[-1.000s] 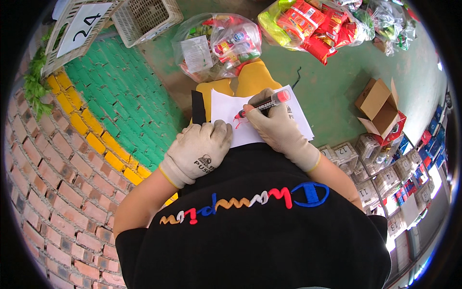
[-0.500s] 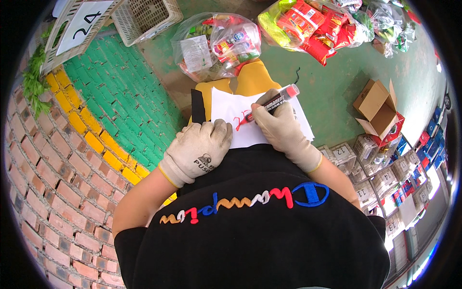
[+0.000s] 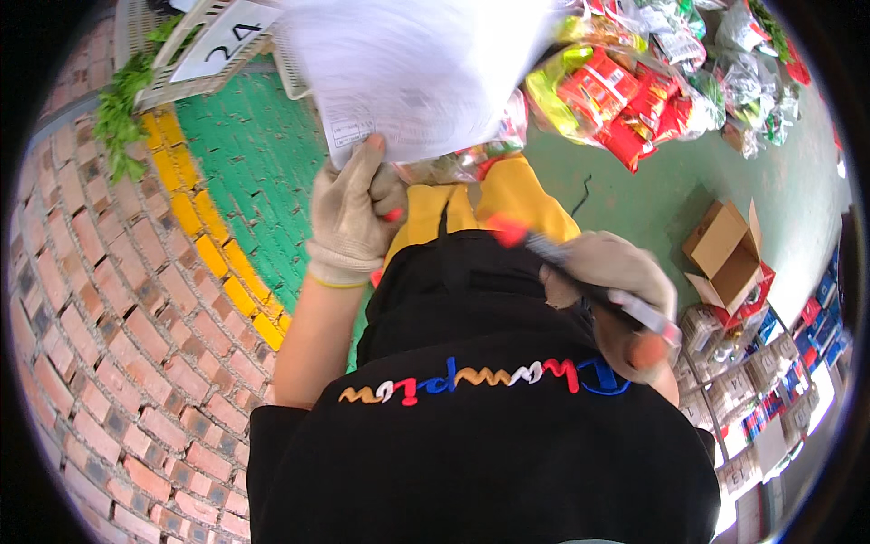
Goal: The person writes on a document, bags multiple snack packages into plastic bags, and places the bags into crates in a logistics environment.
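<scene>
My left hand (image 3: 352, 213), in a pale work glove, pinches the lower corner of a white paper sheet (image 3: 412, 82) with thumb and fingers. The raised sheet has small print and lines on it and is partly smeared by motion. A small red spot shows by the fingers of that hand; I cannot make out what it is. To the right, my gloved right hand (image 3: 616, 272) is closed around a dark marker (image 3: 544, 249) with a red end pointing up and left. Hand and marker are blurred, over the front of my black shirt.
Clear bags of red and yellow packets (image 3: 616, 100) lie on the green floor ahead. An open cardboard box (image 3: 725, 245) is at right, near stacked bins (image 3: 752, 372). At upper left stands a beige crate (image 3: 195, 77) with greens beside it, next to brick paving (image 3: 136, 344).
The paper has left my lap and is lifted up and forward in my left hand. My right hand, with the marker, has drawn back to the right and nearer my body.
</scene>
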`<state>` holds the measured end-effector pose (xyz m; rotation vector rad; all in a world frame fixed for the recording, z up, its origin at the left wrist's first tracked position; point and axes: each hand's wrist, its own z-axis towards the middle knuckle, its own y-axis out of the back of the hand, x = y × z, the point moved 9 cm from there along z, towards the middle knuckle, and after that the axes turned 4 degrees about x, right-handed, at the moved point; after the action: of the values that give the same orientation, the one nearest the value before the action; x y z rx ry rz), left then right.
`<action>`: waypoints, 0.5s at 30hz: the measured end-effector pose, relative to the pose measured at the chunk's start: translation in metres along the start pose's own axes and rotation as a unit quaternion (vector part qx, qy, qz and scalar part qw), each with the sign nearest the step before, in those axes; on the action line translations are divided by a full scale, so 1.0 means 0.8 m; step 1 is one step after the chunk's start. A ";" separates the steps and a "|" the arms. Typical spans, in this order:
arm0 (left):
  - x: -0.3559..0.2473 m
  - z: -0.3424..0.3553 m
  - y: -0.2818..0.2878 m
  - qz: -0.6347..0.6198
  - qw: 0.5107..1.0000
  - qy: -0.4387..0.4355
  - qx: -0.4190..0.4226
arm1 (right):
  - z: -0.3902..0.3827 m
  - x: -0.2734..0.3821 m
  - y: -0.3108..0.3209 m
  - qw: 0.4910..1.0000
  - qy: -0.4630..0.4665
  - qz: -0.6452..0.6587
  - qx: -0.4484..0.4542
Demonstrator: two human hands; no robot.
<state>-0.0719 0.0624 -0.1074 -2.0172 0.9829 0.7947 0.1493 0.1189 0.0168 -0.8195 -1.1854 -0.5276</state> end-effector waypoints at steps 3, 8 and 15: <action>0.020 0.005 -0.033 -0.438 0.896 0.076 -0.012 | -0.002 -0.008 -0.012 0.984 -0.035 -0.173 -0.020; 0.000 -0.014 -0.064 -0.542 0.837 0.075 -0.012 | 0.005 0.012 -0.027 0.971 0.035 -0.236 0.004; -0.018 -0.031 -0.080 -0.497 0.867 0.048 -0.002 | 0.007 0.023 -0.043 0.954 0.060 -0.291 0.047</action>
<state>-0.0211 0.0752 -0.0609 -2.1886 -0.1020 0.1165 0.1260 0.1035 0.0443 -0.3381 -1.3256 -0.9800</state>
